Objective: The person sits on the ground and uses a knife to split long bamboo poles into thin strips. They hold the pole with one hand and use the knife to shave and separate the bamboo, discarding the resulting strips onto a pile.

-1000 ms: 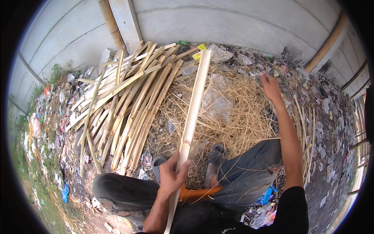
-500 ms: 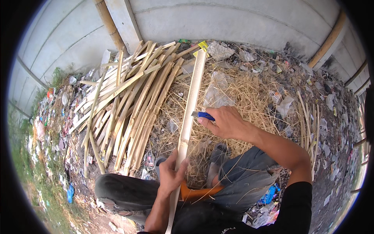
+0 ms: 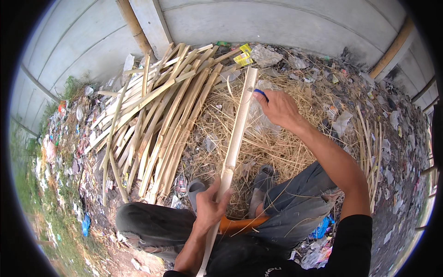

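Observation:
A long split bamboo strip (image 3: pixel 237 131), pale on its inner face, runs from my lap outward between my knees. My left hand (image 3: pixel 212 203) is wrapped round its lower part, just below a node. Toward the far end, my right hand (image 3: pixel 279 108) grips a blue-handled utility knife (image 3: pixel 261 95), its blade against the strip's right edge. A thin curled shaving (image 3: pixel 229 87) stands off the left edge near the blade. Beneath the strip, an orange piece (image 3: pixel 240 225) lies across between my legs; its kind I cannot make out.
To the left lies a big pile of split bamboo strips (image 3: pixel 157 120). Shavings (image 3: pixel 295 143) cover the ground ahead, and several thin strips (image 3: pixel 369 157) lie at the right. A grey panel wall (image 3: pixel 277 23) with bamboo poles (image 3: pixel 136 27) closes the far side. Litter is scattered around.
My right hand has moved the knife away from me along the strip toward its far end. A curled shaving now shows there. My left hand keeps its hold.

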Available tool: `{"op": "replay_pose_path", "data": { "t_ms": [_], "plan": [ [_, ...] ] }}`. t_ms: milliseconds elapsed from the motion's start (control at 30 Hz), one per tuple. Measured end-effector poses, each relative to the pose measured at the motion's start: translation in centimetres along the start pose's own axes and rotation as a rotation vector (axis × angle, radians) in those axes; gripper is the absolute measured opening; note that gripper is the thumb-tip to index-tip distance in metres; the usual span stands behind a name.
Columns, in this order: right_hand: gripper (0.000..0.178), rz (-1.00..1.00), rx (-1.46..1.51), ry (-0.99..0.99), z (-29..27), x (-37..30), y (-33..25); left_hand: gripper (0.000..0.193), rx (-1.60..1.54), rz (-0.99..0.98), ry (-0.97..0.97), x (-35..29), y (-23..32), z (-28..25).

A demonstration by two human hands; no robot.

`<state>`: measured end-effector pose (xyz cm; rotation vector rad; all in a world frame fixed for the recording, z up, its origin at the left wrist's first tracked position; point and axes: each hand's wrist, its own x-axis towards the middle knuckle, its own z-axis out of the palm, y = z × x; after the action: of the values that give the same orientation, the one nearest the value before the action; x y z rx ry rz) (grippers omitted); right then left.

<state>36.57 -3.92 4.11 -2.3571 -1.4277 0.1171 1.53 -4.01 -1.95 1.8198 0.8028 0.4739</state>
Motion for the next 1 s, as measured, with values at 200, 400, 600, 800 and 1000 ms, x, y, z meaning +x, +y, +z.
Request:
{"op": "replay_pose_path", "data": {
  "t_ms": [200,400,600,800,1000],
  "plan": [
    [0.066,0.435,0.043,0.325,-4.8,2.7,12.8,0.048,-0.101,0.103,-0.109,-1.0,2.0,0.9],
    [0.063,0.37,0.139,0.317,-5.4,-0.2,13.3,0.049,-0.318,0.056,-0.018,-0.5,-0.2,0.1],
    [0.055,0.057,0.432,0.17,-4.8,-2.7,3.7,0.047,-0.468,-0.067,-0.108,0.0,0.5,-0.1],
    [0.054,0.002,0.26,0.1,-3.9,-1.6,1.8,0.043,-0.373,-0.028,-0.147,-0.1,-0.1,1.2],
    [0.062,0.109,0.099,0.244,-4.7,0.2,4.9,0.043,-0.313,-0.036,-0.158,-0.4,-0.4,1.9]
  ]
}}
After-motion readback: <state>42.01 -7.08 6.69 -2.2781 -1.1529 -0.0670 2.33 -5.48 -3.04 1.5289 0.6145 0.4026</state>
